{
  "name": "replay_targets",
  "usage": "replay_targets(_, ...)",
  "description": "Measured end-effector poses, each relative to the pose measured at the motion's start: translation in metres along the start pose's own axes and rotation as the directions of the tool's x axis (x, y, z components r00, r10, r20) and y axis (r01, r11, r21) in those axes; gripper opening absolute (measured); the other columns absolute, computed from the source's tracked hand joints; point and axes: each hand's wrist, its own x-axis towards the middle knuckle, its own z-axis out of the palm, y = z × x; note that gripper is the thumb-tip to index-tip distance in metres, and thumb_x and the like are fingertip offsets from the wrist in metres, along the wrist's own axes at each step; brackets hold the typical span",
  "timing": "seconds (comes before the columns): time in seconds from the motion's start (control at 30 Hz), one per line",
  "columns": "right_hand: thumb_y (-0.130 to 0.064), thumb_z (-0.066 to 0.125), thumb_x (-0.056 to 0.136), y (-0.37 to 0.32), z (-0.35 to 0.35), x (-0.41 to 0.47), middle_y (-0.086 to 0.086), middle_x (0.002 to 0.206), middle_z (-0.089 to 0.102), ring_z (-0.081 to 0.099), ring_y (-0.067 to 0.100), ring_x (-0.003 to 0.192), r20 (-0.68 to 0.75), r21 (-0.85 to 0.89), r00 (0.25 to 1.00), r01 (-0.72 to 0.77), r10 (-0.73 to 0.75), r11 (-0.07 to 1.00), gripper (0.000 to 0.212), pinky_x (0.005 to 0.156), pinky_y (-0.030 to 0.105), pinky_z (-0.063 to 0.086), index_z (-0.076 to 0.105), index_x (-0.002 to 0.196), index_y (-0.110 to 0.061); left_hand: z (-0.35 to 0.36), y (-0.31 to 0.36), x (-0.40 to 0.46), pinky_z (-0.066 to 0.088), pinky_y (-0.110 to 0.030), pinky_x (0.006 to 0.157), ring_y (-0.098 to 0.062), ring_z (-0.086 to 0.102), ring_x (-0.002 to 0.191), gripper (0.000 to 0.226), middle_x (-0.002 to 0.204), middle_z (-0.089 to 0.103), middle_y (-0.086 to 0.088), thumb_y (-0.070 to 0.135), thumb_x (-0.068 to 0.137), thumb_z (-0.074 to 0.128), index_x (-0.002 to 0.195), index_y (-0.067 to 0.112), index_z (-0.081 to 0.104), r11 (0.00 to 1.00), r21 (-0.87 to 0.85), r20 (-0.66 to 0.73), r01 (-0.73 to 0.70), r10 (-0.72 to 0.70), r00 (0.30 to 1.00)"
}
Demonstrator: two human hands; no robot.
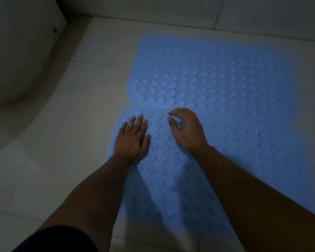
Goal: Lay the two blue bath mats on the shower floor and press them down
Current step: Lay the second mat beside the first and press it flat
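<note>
Two bumpy blue bath mats lie side by side on the pale tiled shower floor [80, 124]. The far mat [216, 73] reaches toward the back wall. The near mat [235, 151] meets it along a seam just beyond my fingers. My left hand [133, 140] lies flat, fingers straight, on the near mat's far left corner. My right hand [186, 130] rests on the same mat beside it, fingers bent with the tips touching the mat close to the seam; it holds nothing.
A white toilet base [16, 60] fills the upper left, with a bolt [54, 30] on its side. The tiled wall [171, 8] runs along the top. Bare floor tiles lie left of the mats. A dark sleeve or knee [56, 240] sits at the bottom left.
</note>
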Motion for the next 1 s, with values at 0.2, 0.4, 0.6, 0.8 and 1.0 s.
replay_targets(0.2,-0.039,0.058,0.094,-0.029,-0.027,0.001,-0.001,0.118,0.068,0.059,0.019,0.117,-0.011,-0.012,1.0,-0.018,0.018,1.0,0.027,0.1,0.037,0.049,0.073,0.109,-0.021,-0.068,-0.009,0.018,0.038,-0.045,0.116,-0.034,0.044,0.143,0.072,0.154,0.048,-0.013,0.05,0.094,0.022,0.15,0.013,0.048,0.99,-0.141,0.102,-0.022,0.036,0.994)
replay_targets(0.4,-0.038,0.059,0.096,-0.034,-0.022,-0.013,-0.003,0.12,0.066,0.058,0.017,0.118,0.013,-0.019,1.0,-0.005,0.006,1.0,0.025,0.099,0.032,0.047,0.072,0.11,-0.022,-0.017,-0.004,-0.04,0.021,-0.052,0.125,-0.037,0.015,0.155,0.072,0.167,0.022,-0.014,0.056,0.101,0.024,0.159,0.013,0.031,0.994,-0.056,0.07,-0.091,0.095,0.993)
replay_targets(0.6,-0.036,0.059,0.096,-0.019,-0.008,-0.016,-0.003,0.117,0.067,0.058,0.016,0.117,0.005,0.0,1.0,0.012,-0.012,1.0,0.023,0.1,0.034,0.048,0.073,0.109,-0.022,0.012,0.005,-0.056,0.005,-0.052,0.127,-0.026,-0.01,0.158,0.079,0.171,-0.005,-0.006,0.064,0.102,0.03,0.164,0.02,0.009,0.996,0.069,-0.002,-0.048,0.048,0.999)
replay_targets(0.8,-0.034,0.059,0.095,0.004,0.0,-0.01,0.0,0.113,0.069,0.062,0.021,0.113,-0.024,-0.033,1.0,0.002,-0.003,0.999,0.022,0.096,0.041,0.051,0.073,0.104,-0.02,0.015,0.004,-0.053,0.008,-0.053,0.126,-0.027,-0.008,0.158,0.08,0.172,-0.003,-0.006,0.066,0.101,0.029,0.164,0.019,0.011,0.997,0.062,-0.028,-0.05,0.052,0.998)
replay_targets(1.0,-0.041,0.055,0.089,-0.011,-0.005,-0.022,0.0,0.113,0.069,0.062,0.023,0.111,0.121,-0.147,0.989,-0.071,0.089,0.987,0.03,0.098,0.04,0.05,0.074,0.104,-0.023,0.004,0.001,-0.049,-0.003,-0.051,0.127,-0.023,-0.019,0.156,0.092,0.17,-0.017,-0.002,0.081,0.093,0.025,0.164,0.026,0.001,0.999,-0.018,0.132,-0.043,0.045,0.99)
